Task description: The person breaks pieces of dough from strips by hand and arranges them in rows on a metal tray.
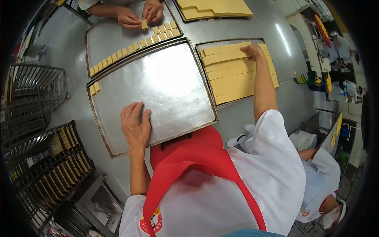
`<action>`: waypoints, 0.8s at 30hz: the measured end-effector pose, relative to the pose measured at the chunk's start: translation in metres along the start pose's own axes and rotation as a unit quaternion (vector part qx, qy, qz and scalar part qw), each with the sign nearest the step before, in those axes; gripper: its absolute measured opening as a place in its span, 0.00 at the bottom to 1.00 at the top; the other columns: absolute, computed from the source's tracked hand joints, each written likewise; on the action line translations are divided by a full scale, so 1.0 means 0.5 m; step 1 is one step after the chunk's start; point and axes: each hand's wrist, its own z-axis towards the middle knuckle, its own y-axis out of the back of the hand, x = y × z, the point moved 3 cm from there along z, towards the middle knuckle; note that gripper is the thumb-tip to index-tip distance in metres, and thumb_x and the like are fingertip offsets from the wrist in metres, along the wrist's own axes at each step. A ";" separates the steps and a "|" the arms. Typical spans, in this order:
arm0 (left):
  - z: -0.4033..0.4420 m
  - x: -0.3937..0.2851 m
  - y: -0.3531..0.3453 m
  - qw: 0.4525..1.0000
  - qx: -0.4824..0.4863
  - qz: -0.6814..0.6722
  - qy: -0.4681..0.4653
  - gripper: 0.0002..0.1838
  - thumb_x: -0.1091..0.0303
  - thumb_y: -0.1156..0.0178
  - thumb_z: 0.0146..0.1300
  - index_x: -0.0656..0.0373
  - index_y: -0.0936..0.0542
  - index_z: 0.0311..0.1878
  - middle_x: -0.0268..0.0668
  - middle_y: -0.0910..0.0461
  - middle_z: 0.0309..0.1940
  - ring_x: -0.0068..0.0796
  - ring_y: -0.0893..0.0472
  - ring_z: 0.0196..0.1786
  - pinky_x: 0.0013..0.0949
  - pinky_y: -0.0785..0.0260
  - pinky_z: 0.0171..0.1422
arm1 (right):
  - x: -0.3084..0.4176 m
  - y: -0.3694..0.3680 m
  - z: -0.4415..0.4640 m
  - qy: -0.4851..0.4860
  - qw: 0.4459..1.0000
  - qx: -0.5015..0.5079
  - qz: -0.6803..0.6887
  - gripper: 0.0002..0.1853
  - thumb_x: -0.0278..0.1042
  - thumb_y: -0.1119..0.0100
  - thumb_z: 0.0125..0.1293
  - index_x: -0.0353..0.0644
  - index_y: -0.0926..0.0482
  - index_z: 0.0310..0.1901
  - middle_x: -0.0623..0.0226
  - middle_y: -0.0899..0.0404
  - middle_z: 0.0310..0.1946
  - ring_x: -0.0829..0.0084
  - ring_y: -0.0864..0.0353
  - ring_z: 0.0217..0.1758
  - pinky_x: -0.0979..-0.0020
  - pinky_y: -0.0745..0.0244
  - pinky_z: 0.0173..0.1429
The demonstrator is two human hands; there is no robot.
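Strips (231, 72) at upper right are looking soft and breakable, needing support lengthwise, the right hand (253, 50) touching one, any pinch unclear, the left hand (135, 127) lying loosely spread.

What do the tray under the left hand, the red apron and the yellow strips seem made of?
The tray looks like smooth bare metal: it throws glare. The red apron seems matte cloth, hanging in soft folds. The yellow strips could be dough or similar: dull, with straight cut edges.
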 end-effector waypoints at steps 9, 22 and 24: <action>0.007 0.020 0.027 1.000 0.011 -0.013 0.011 0.15 0.69 0.28 0.63 0.65 0.12 0.52 0.47 0.14 0.52 0.52 0.19 0.59 0.49 0.27 0.66 | -0.117 0.005 -0.067 -0.054 0.897 -0.039 0.437 0.14 0.29 0.26 0.69 0.40 0.16 0.54 0.64 0.14 0.50 0.67 0.15 0.47 0.61 0.16 0.36; 0.025 0.137 0.092 0.998 -0.028 -0.058 -0.014 0.16 0.71 0.26 0.60 0.63 0.12 0.50 0.46 0.12 0.49 0.51 0.17 0.54 0.48 0.26 0.62 | 0.121 -0.412 -0.670 0.213 0.915 0.325 0.109 0.17 0.35 0.24 0.65 0.34 0.14 0.50 0.68 0.11 0.40 0.76 0.14 0.43 0.71 0.19 0.52; 0.023 0.147 0.101 0.997 -0.017 -0.074 -0.026 0.16 0.70 0.26 0.60 0.63 0.12 0.51 0.45 0.12 0.47 0.51 0.17 0.53 0.48 0.25 0.62 | 0.145 -0.441 -0.702 0.264 0.921 0.276 0.069 0.16 0.35 0.24 0.65 0.34 0.13 0.49 0.67 0.12 0.39 0.76 0.15 0.42 0.71 0.20 0.51</action>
